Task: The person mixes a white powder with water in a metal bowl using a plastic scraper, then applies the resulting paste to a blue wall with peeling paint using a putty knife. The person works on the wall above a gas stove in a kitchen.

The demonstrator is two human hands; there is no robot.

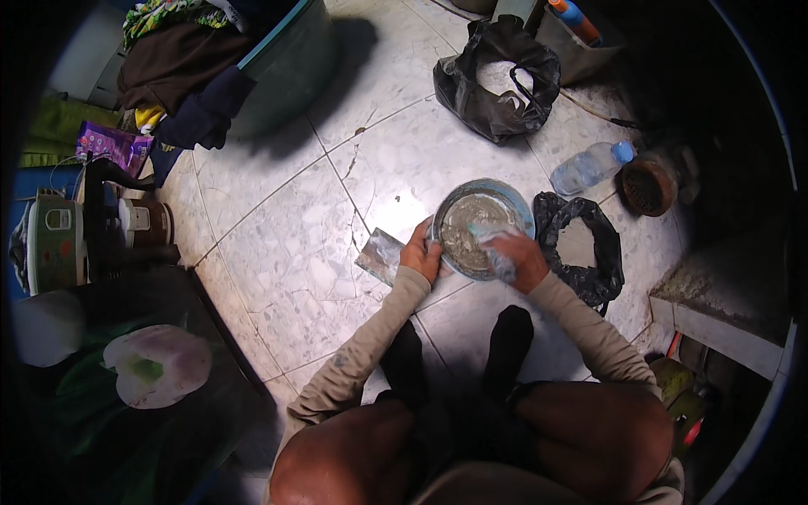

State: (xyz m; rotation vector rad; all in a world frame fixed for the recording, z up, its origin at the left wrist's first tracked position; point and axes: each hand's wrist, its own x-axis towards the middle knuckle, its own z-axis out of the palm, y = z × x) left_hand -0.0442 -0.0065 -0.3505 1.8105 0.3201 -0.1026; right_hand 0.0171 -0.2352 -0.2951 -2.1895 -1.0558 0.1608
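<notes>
Grey paste (461, 220) apparently mixing: left hand (420, 251) clamping blue bowl (520, 204), right hand (522, 257) gripping blurred tool (482, 230); next stroke likely needing bracing

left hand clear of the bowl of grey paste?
No, the left hand is against the left side of the bowl, thumb at its rim.

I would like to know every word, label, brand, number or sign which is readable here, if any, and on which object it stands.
No text is clear enough to quote.
Purple packet: print, too small and blurred to read.
Green appliance: any lettering is too small to read.
Orange-and-blue container: any lettering is too small to read.
Bowl: none visible.
</notes>
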